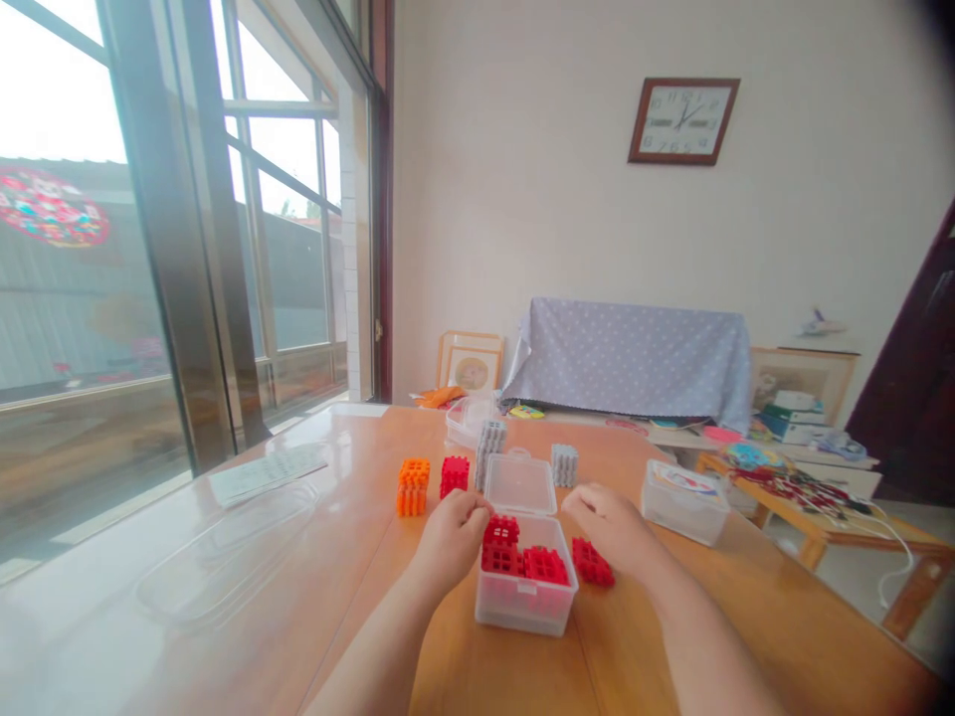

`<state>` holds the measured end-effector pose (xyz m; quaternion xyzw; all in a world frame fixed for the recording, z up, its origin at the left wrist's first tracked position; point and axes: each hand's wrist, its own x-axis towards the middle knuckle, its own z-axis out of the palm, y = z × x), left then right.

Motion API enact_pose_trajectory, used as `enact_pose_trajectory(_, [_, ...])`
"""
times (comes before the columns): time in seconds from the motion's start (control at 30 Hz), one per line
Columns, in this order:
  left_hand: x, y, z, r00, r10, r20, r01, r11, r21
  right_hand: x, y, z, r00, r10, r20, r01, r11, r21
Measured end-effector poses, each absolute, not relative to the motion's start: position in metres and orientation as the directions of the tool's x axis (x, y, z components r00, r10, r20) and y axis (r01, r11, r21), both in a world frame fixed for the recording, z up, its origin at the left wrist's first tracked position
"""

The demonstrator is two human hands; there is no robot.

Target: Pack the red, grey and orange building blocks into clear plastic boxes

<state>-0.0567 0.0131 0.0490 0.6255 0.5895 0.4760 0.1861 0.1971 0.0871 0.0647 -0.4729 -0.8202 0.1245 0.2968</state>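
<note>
A clear plastic box point(522, 619) stands before me, its lid point(520, 483) folded back. Red interlocking building blocks point(546, 565) lie inside, with one raised block point(502, 529) at the left. My left hand point(454, 537) is closed in a pinch at the box's left rim, close beside that raised block; what its fingertips hold is hidden. Right of the lid, my right hand point(608, 519) hovers with its fingers curled together, and I cannot make out anything in them. Below it, a red block point(593, 563) rests on the table beside the box.
Behind the box stand stacks of orange blocks point(413, 487), red blocks point(455, 476) and grey blocks point(565, 464), plus a taller grey stack point(490, 452). A second plastic box point(684, 503) is at the right. A clear lid point(228, 557) and a sheet point(269, 471) lie left.
</note>
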Motion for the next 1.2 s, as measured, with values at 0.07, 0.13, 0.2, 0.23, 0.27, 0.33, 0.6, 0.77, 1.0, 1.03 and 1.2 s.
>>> enact_pose_trajectory(0.07, [-0.057, 0.013, 0.049, -0.164, 0.907, 0.387, 0.55, -0.241, 0.8, 0.212, 0.103, 0.051, -0.319, 0.892, 0.321, 0.717, 0.448, -0.534])
enact_pose_trajectory(0.13, [-0.057, 0.013, 0.049, -0.179, 0.903, 0.391, 0.543, -0.24, 0.804, 0.227, 0.115, 0.037, -0.276, 0.932, 0.234, 0.741, 0.361, -0.566])
enact_pose_trajectory(0.2, [-0.057, 0.013, 0.05, -0.19, 0.901, 0.39, 0.536, -0.238, 0.81, 0.239, 0.122, 0.027, -0.289, 0.943, 0.164, 0.757, 0.33, -0.563])
enact_pose_trajectory(0.23, [-0.057, 0.013, 0.05, -0.19, 0.901, 0.389, 0.534, -0.238, 0.812, 0.243, 0.122, 0.024, -0.307, 0.943, 0.13, 0.768, 0.325, -0.552])
enact_pose_trajectory(0.27, [-0.057, 0.012, 0.051, -0.189, 0.902, 0.388, 0.534, -0.237, 0.812, 0.247, 0.122, 0.023, -0.332, 0.939, 0.092, 0.778, 0.327, -0.536])
enact_pose_trajectory(0.33, [-0.057, 0.011, 0.052, -0.182, 0.904, 0.386, 0.538, -0.237, 0.809, 0.25, 0.118, 0.023, -0.378, 0.925, 0.023, 0.794, 0.338, -0.505])
enact_pose_trajectory(0.6, [-0.056, 0.011, 0.052, -0.188, 0.909, 0.371, 0.54, -0.22, 0.812, 0.245, 0.11, 0.029, -0.432, 0.896, -0.106, 0.811, 0.335, -0.479])
enact_pose_trajectory(0.77, [-0.057, 0.012, 0.05, -0.198, 0.91, 0.364, 0.527, -0.215, 0.822, 0.25, 0.108, 0.031, -0.423, 0.904, -0.057, 0.774, 0.328, -0.542])
enact_pose_trajectory(1.0, [-0.055, 0.01, 0.056, -0.232, 0.906, 0.353, 0.445, -0.224, 0.867, 0.231, 0.09, 0.062, -0.349, 0.911, 0.22, 0.535, 0.387, -0.751])
enact_pose_trajectory(1.03, [-0.053, 0.008, 0.058, -0.218, 0.908, 0.357, 0.417, -0.244, 0.876, 0.222, 0.084, 0.069, -0.333, 0.901, 0.277, 0.533, 0.422, -0.733])
enact_pose_trajectory(1.2, [-0.042, -0.002, 0.066, -0.108, 0.935, 0.337, 0.184, -0.315, 0.931, 0.173, 0.052, 0.086, -0.369, 0.792, 0.486, 0.542, 0.608, -0.58])
